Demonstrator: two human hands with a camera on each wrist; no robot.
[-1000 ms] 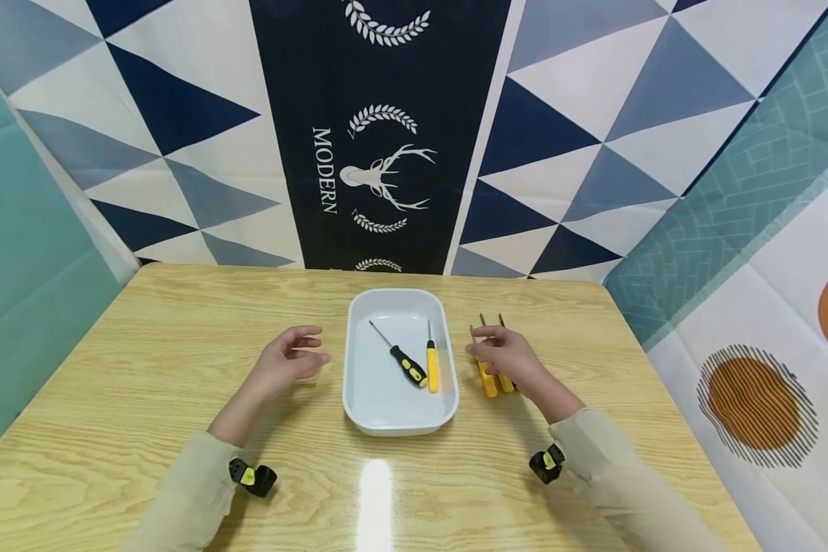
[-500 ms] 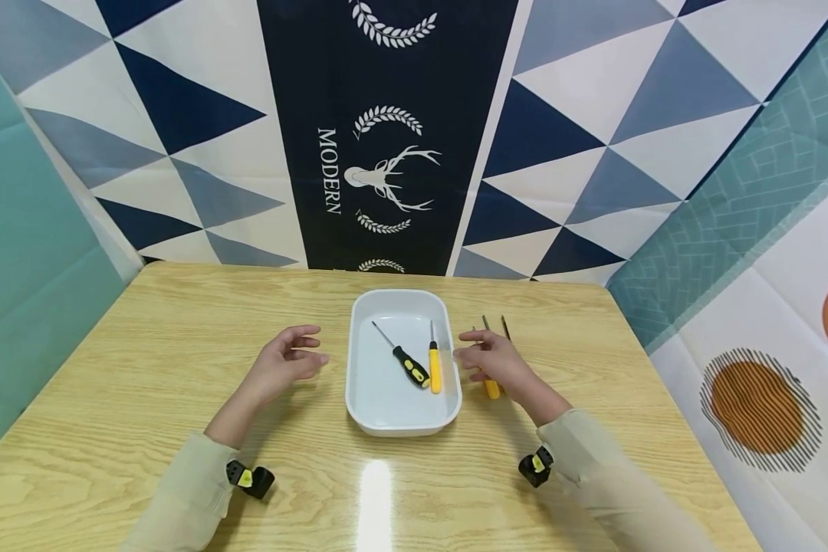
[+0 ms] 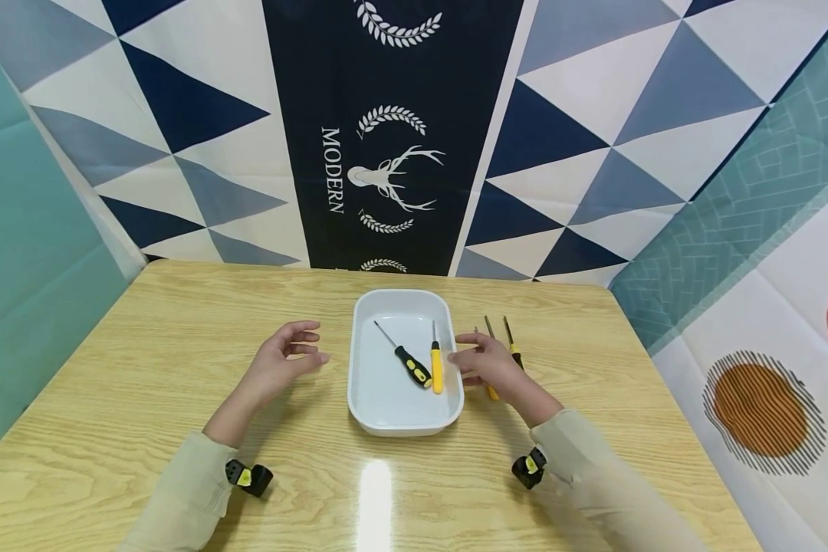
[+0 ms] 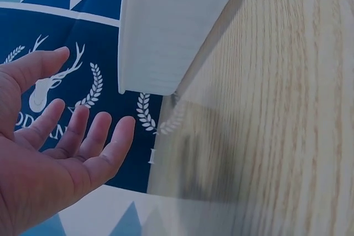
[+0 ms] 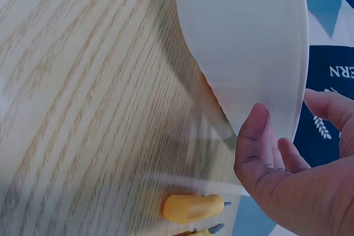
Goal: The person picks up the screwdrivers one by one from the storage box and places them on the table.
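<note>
Near the far edge of the bench (image 3: 179, 330), the white tray (image 3: 379, 402) probably wants a level, two-sided grip lest its screwdrivers (image 3: 412, 366) slide, the left hand (image 3: 284, 359) gaping empty beside it, the right hand (image 3: 491, 368) loosely straddling its rim.

on the worktop (image 3: 303, 491), the tray (image 3: 403, 423) sits near the middle of the far edge. in the tray, a first screwdriver (image 3: 412, 366) slants toward its far left corner; a second screwdriver (image 3: 437, 371) lies near its right edge. the left hand (image 3: 280, 364) is left of the tray, apart; the right hand (image 3: 498, 371) is at the tray's right edge, partly hiding three screwdrivers (image 3: 516, 356) right of the tray. behind the far edge hangs a cloth (image 3: 400, 84).
</note>
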